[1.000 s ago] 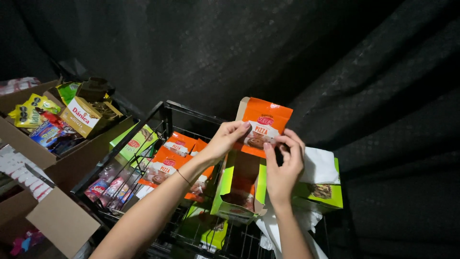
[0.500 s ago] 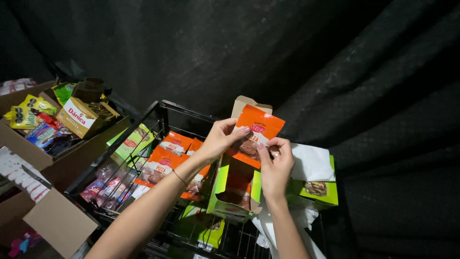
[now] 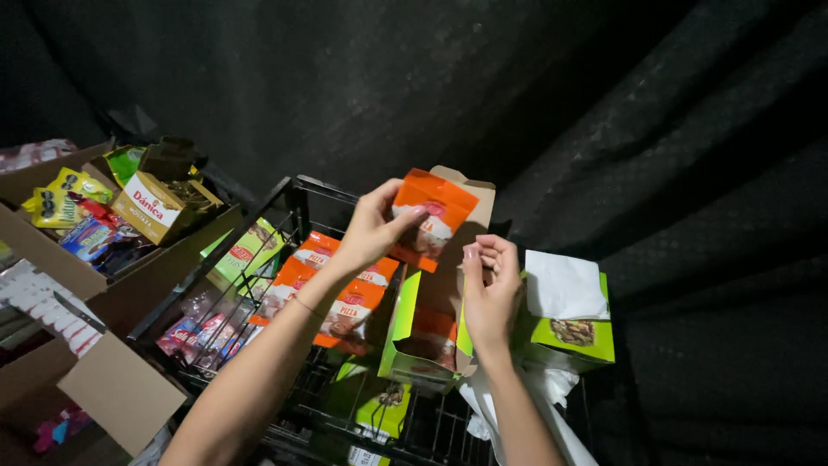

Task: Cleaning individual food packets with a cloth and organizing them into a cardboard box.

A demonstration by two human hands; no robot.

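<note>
left hand [image 3: 373, 226]: raised over the rack, thumb and fingers pinched on the top edge of an orange snack packet [image 3: 434, 214]; firm hold
orange snack packet: in the air, tilted, just above the open green box [image 3: 423, 332], in front of the box's raised brown flap
right hand [image 3: 490, 289]: fingers curled loosely, palm side toward camera, at the right edge of the green box's opening; seems to touch the flap, holds nothing I can make out
open green box: stands on the black wire rack [image 3: 293, 203], lid up, more orange packets inside
second green box [image 3: 571, 332]: just right of the first, white flap up
orange packets on rack [image 3: 332, 289]: lying flat in a row left of the open box, under the left forearm
cardboard box [image 3: 86, 276]: far left, holding mixed yellow, green and blue snack packs
background: dark cloth
</note>
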